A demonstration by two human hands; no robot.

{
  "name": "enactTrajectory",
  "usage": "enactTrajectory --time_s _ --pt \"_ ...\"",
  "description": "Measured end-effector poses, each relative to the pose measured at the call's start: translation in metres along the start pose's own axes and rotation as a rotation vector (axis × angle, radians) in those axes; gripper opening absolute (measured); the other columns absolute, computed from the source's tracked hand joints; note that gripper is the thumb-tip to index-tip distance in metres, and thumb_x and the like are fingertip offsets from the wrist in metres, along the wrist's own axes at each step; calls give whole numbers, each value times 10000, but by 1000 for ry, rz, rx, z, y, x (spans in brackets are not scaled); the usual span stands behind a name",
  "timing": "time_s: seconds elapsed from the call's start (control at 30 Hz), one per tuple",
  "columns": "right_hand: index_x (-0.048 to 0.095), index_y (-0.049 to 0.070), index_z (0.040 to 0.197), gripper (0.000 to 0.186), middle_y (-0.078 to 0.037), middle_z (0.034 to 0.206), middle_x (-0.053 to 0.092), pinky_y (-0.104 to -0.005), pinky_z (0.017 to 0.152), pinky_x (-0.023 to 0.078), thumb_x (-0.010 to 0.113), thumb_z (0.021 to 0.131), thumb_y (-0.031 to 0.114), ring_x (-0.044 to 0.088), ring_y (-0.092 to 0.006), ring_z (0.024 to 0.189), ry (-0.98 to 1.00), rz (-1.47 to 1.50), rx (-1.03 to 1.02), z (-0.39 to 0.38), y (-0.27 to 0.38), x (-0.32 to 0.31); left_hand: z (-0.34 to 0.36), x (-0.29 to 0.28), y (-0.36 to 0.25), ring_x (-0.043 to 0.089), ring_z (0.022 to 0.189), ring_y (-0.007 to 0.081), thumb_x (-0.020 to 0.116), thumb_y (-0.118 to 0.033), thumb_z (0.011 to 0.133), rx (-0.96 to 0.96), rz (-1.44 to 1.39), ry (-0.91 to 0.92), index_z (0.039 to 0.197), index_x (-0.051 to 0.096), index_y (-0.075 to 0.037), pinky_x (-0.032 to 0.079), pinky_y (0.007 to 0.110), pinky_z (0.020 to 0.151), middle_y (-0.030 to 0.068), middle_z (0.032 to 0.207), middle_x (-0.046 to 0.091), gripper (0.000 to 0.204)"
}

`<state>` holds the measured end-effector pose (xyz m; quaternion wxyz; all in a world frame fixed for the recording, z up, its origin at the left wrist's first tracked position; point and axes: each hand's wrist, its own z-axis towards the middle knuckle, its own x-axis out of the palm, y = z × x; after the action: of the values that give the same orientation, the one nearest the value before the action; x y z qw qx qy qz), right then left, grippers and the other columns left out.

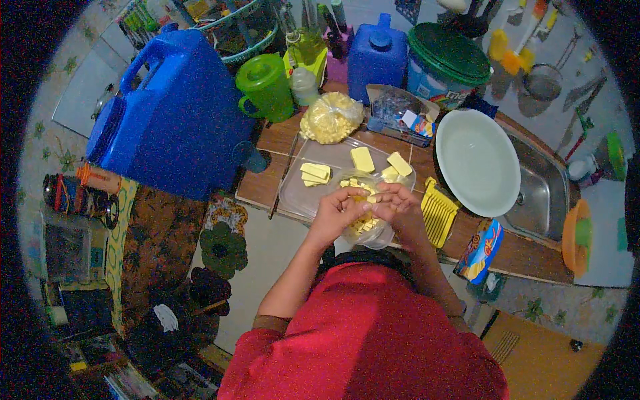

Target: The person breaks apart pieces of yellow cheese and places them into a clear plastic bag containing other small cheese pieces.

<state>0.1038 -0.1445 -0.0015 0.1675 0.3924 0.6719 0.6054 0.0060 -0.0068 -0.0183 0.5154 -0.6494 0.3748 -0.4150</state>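
My left hand (340, 212) and my right hand (401, 212) meet over a clear plastic container (379, 241) of small yellow cheese pieces (363, 225). Fingertips of both are pinched together around a small piece of cheese (373, 198), partly covered by the fingers. Behind them lies a clear tray (297, 193). On its left side sit stacked cheese slabs (315, 173); another cheese block (362, 160) lies at its back, and one more (399, 164) at the right. Beyond the tray rests a tied clear bag (333, 119) filled with small yellow pieces.
To my right are a yellow ribbed rack (439, 215), a blue snack packet (483, 250), a large pale basin (477, 163) and a metal sink (543, 200). A big blue jerrycan (177, 113), a green jug (265, 87) and a green-lidded bucket (448, 57) stand behind.
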Motion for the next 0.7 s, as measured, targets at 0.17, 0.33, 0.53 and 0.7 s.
enactTrajectory --time_s 0.17,0.33,0.53,0.7 --pt "508 30 1076 396 -54 868 580 -254 728 493 673 716 17 576 -125 805 22 -2 25 -1 3 1 -1 0 3 555 696 66 616 -118 817 -12 -42 9 1006 589 -29 453 214 607 4 771 601 211" --pt "507 42 1088 415 -68 886 582 -276 734 498 676 709 36 574 -152 833 49 23 53 0 1 -3 -1 2 2 566 736 80 590 -98 831 20 -89 11 1018 594 -18 462 219 652 18 823 611 203" --pt "499 28 1099 413 -98 918 591 -287 732 512 665 725 83 582 -181 853 40 85 66 -1 9 0 -3 3 -11 512 642 36 572 -139 849 -81 -67 -31 1009 599 -8 407 181 554 1 780 608 209" --pt "492 9 1108 399 -112 922 612 -265 714 512 634 740 69 592 -148 797 46 70 -6 4 -2 -6 0 -1 -1 374 465 16 576 -165 834 -81 -102 -127 987 613 -58 271 188 411 -72 603 493 190"
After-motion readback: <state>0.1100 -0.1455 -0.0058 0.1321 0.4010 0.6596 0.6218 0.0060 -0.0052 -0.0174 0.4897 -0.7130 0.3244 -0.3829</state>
